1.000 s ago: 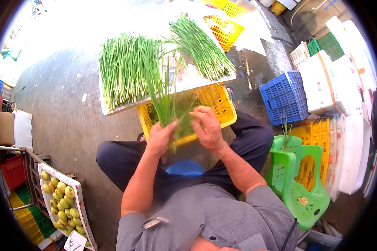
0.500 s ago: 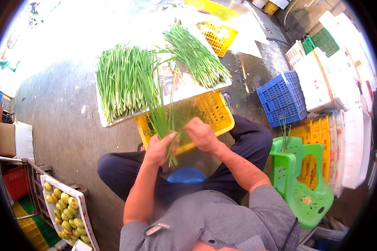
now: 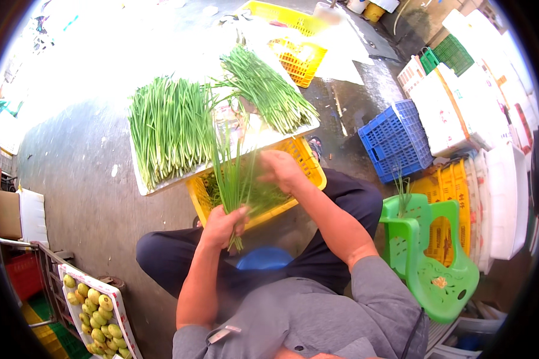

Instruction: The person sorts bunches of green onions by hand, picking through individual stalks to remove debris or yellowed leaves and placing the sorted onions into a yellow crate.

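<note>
My left hand (image 3: pixel 224 226) is closed round the lower ends of a small bunch of garlic chives (image 3: pixel 226 179), whose green leaves point up and away from me. To its right, my right hand (image 3: pixel 280 171) hovers over a yellow crate (image 3: pixel 307 157); its fingers are smeared by motion. Loose green leaf scraps (image 3: pixel 266 196) lie in the crate between my knees. Across its far side rests a white foam tray (image 3: pixel 254 139). On the tray are a wide pile of chives (image 3: pixel 170 128) at left and a narrower pile (image 3: pixel 269 90) at right.
A green plastic chair (image 3: pixel 428 263) and a blue crate (image 3: pixel 396 140) stand at right, beside stacked white foam boxes (image 3: pixel 452 113). At lower left is a tray of green-yellow fruit (image 3: pixel 99 317). Another yellow crate (image 3: pixel 299 58) sits beyond the chives. A blue stool (image 3: pixel 265 258) shows beneath me.
My right hand has moved up and slightly right, away from the bunch. My left hand still grips the chives, a little lower in the picture. The whole view has shifted slightly.
</note>
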Motion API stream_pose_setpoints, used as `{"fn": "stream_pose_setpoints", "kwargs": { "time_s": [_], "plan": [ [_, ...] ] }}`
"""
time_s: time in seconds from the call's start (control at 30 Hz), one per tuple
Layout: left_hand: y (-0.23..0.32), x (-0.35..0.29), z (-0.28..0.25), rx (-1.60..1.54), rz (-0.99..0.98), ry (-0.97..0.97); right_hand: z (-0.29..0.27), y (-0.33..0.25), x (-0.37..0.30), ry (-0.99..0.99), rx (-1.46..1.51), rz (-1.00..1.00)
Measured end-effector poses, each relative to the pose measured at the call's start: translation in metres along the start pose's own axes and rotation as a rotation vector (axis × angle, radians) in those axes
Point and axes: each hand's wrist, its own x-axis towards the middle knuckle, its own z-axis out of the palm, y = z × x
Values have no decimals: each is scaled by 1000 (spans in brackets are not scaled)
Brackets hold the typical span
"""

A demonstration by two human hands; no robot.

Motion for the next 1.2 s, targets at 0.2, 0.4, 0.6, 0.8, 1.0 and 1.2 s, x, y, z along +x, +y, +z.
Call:
{"fn": "stream_pose_setpoints", "kwargs": {
  "time_s": [0.2, 0.4, 0.6, 0.8, 1.0, 1.2],
  "plan": [
    [-1, -5, -9, 103, -34, -88, -22, -8, 28, -82, 75, 36],
    [5, -11, -10, 157, -48, -107, -43, -6, 35, -49, -257, -217],
    [12, -18, -20, 201, -51, -24, -74, -49, 15, 66, -185, -177],
    [26, -22, -21, 212, 7, 21, -99, -67, -2, 18, -739, -405],
    [38, -28, -33, 300, 25, 65, -109, -83, -19, 22, -503, -412],
    [34, -34, -38, -108, 265, -23, -94, -40, -20, -191, -783, -270]
  ]
}}
